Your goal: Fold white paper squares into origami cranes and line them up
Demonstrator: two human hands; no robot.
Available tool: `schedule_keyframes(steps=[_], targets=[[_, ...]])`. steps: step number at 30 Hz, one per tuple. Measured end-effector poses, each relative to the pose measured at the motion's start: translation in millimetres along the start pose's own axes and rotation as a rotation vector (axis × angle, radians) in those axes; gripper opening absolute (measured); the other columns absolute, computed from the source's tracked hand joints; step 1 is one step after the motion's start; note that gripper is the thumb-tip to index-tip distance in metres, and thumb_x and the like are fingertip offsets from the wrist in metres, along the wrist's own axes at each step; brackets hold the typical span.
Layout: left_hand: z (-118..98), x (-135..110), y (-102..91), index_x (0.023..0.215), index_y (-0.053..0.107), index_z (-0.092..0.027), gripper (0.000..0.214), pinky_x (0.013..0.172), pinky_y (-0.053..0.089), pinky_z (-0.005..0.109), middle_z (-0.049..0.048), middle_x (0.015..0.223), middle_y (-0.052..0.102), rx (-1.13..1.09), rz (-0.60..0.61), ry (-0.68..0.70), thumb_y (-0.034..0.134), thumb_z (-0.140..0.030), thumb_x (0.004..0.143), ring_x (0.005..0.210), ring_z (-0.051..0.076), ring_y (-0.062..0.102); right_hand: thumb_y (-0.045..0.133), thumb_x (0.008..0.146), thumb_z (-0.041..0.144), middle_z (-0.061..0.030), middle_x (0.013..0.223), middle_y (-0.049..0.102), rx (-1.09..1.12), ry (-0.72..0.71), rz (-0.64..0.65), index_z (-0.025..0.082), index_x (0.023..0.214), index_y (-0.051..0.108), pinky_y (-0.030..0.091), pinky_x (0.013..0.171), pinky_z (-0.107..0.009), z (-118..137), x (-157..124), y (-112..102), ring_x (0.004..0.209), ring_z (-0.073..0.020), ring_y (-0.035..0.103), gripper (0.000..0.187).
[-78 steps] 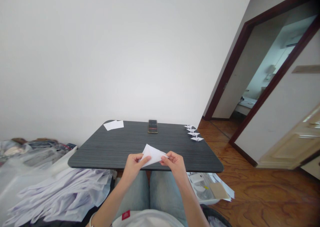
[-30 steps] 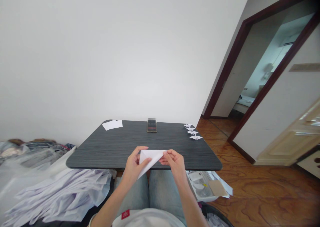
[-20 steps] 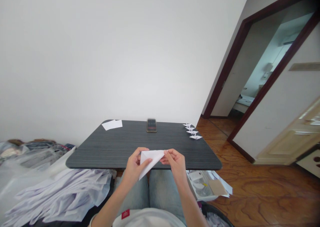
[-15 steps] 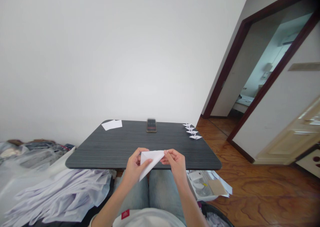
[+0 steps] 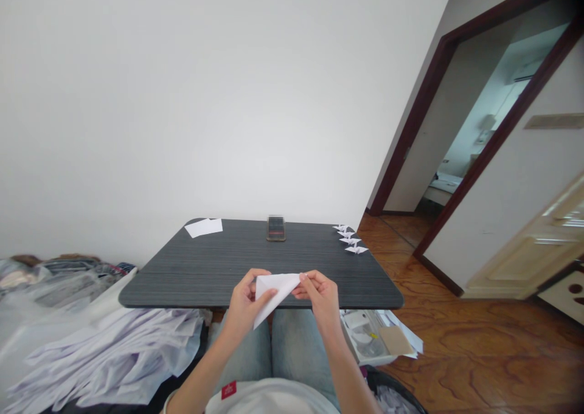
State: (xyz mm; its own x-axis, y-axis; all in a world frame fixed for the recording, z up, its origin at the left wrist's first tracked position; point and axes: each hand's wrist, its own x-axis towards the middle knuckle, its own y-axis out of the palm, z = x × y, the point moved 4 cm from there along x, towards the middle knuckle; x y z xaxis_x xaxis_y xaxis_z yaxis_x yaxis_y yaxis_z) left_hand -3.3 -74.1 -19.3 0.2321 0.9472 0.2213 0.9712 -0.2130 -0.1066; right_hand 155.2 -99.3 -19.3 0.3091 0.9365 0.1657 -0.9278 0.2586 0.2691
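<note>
A white sheet of folded paper (image 5: 278, 287), roughly triangular, is held between both hands just above the near edge of the dark table (image 5: 219, 262). My left hand (image 5: 244, 301) grips its left side, with the thumb lying across the front face. At the paper's right corner, my right hand (image 5: 318, 289) pinches the tip between thumb and fingers. One point of the paper hangs down over my lap. Several white folded paper cranes (image 5: 356, 250) stand in a row along the table's right edge.
White paper sheets (image 5: 204, 227) lie at the table's far left corner. A phone (image 5: 276, 228) leans upright at the back middle. White cloth (image 5: 118, 359) is heaped at lower left. A box of odds and ends (image 5: 367, 338) and a dark bin (image 5: 395, 396) are at lower right.
</note>
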Motion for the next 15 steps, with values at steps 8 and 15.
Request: schedule_keyframes(steps=[8, 15], targets=[[3.7, 1.9, 0.2, 0.091, 0.047, -0.017, 0.034, 0.039, 0.027, 0.015, -0.0061, 0.051, 0.054, -0.044, 0.010, -0.026, 0.064, -0.032, 0.065, 0.040, 0.007, 0.042, 0.065, 0.069, 0.036, 0.0007, 0.052, 0.064, 0.049, 0.014, -0.010, 0.014, 0.064, 0.059, 0.049, 0.044, -0.015, 0.2, 1.6, -2.3, 0.046, -0.0100, 0.061, 0.023], [3.0, 1.0, 0.9, 0.093, 0.045, -0.017, 0.035, 0.040, 0.027, 0.015, -0.0056, 0.053, 0.055, -0.031, 0.028, -0.038, 0.064, -0.032, 0.067, 0.041, 0.007, 0.042, 0.061, 0.072, 0.038, -0.0008, 0.054, 0.064, 0.074, -0.002, -0.042, 0.014, 0.063, 0.058, 0.049, 0.044, -0.016, 0.3, 3.8, -9.3, 0.048, -0.0108, 0.061, 0.026]])
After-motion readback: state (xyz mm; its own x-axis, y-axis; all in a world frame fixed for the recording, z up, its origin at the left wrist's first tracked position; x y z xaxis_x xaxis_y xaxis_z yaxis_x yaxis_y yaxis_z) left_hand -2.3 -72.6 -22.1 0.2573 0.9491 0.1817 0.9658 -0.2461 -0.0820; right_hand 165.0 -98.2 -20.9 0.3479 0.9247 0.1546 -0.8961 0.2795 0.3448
